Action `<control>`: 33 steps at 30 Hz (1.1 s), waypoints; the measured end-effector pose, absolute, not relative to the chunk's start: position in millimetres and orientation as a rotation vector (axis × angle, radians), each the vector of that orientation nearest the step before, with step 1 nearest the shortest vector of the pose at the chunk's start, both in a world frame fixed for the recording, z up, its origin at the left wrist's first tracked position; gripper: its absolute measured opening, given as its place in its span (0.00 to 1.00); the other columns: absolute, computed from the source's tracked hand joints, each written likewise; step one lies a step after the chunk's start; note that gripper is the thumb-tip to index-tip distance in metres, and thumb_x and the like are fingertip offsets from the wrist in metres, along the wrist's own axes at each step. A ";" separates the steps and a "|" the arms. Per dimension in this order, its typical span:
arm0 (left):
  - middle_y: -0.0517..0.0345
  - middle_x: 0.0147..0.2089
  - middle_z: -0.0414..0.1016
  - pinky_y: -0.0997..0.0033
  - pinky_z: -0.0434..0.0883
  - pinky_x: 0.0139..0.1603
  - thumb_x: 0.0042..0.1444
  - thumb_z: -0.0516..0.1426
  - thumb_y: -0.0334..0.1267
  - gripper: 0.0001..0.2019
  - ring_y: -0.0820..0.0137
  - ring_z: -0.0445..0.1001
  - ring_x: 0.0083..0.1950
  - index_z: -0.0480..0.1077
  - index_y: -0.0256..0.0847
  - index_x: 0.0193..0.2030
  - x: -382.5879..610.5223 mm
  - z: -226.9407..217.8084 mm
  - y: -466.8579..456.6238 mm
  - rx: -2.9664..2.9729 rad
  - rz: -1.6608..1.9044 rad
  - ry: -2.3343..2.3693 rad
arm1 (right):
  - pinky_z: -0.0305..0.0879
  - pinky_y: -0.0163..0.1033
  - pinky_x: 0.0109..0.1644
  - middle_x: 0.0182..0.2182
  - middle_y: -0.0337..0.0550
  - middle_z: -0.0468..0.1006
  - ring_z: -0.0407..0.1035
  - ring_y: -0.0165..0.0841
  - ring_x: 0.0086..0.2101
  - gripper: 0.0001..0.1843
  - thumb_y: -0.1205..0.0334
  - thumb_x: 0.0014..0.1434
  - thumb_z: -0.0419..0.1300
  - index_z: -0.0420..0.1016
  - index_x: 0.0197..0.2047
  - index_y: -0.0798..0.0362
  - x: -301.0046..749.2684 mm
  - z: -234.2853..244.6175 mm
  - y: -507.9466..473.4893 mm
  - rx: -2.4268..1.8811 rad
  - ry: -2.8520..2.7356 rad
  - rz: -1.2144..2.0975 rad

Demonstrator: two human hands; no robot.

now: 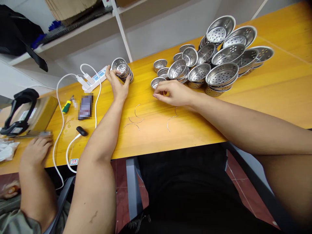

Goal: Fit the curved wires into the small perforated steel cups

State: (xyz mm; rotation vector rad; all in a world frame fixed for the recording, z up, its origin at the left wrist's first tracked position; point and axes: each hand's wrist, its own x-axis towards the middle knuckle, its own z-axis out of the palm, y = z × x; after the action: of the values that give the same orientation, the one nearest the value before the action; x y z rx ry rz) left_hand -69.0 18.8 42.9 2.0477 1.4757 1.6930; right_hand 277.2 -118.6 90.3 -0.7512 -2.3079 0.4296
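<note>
Silvery metal makes up the stack of perforated cups (120,65) at my left grip (119,87); I see the fingers along its left side and across its front, the thumb on its right, so that grip is spread around the cups and holding them. The stack leans, its top cup tipped so that I look into it, and it stands on the orange-yellow surface (151,136). On that side the arm is bent at the elbow near the front edge, and its forearm slopes up and forward to the hand. My right grip (175,92) comes in from the right with the forearm low and slanting, back of the hand upward, fingers curled and thumb drawn near the index finger. That makes a narrow pinch, but I can't make out whether anything sits in it. Just beyond those fingertips is a small cup (156,82); contact is unclear to me. Past the right grip and off to its right spreads a cluster of larger perforated cups (221,74), many nested and tilted. Nearer to me than both grips, thin curved wires (136,122) lie loose between the forearms. Left of my left grip I have a white power strip (101,74), and farther left and nearer, a green-and-yellow screwdriver (67,106) and a co-worker's hand (36,151).
</note>
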 end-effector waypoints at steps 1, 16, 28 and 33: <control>0.39 0.81 0.67 0.38 0.63 0.95 0.62 0.80 0.52 0.32 0.44 0.65 0.91 0.65 0.49 0.56 -71.2 41.5 21.9 2.038 1.692 1.483 | 0.71 0.49 0.52 0.43 0.50 0.87 0.80 0.44 0.42 0.16 0.51 0.81 0.62 0.86 0.44 0.50 277.2 90.6 -118.8 -0.755 -2.309 0.435; 0.45 0.75 0.77 0.42 0.72 0.88 0.58 0.80 0.70 0.46 0.53 0.76 0.81 0.68 0.47 0.70 -73.7 33.7 34.4 1.899 1.784 1.447 | 0.70 0.48 0.52 0.43 0.50 0.88 0.78 0.42 0.42 0.17 0.50 0.80 0.63 0.87 0.44 0.50 282.2 101.4 -120.2 -0.757 -2.330 0.504; 0.42 0.72 0.77 0.41 0.65 0.95 0.58 0.68 0.88 0.51 0.51 0.77 0.81 0.60 0.53 0.70 -69.1 25.3 38.3 1.870 1.718 1.257 | 0.57 0.44 0.41 0.32 0.34 0.84 0.69 0.30 0.31 0.09 0.72 0.63 0.79 0.86 0.41 0.52 285.2 138.1 -151.8 -1.089 -2.961 1.047; 0.39 0.78 0.73 0.44 0.68 0.94 0.62 0.67 0.84 0.51 0.52 0.77 0.81 0.56 0.53 0.76 -71.3 25.0 41.5 1.891 1.742 1.273 | 0.53 0.46 0.37 0.30 0.38 0.81 0.64 0.34 0.28 0.12 0.75 0.63 0.72 0.82 0.33 0.48 274.5 144.8 -168.6 -1.193 -3.038 0.754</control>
State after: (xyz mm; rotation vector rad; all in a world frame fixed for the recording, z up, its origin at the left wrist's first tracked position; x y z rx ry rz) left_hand -71.3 41.5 25.0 1.8915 1.2734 1.7416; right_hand 274.5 -168.6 144.8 -1.1933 -3.0380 0.7540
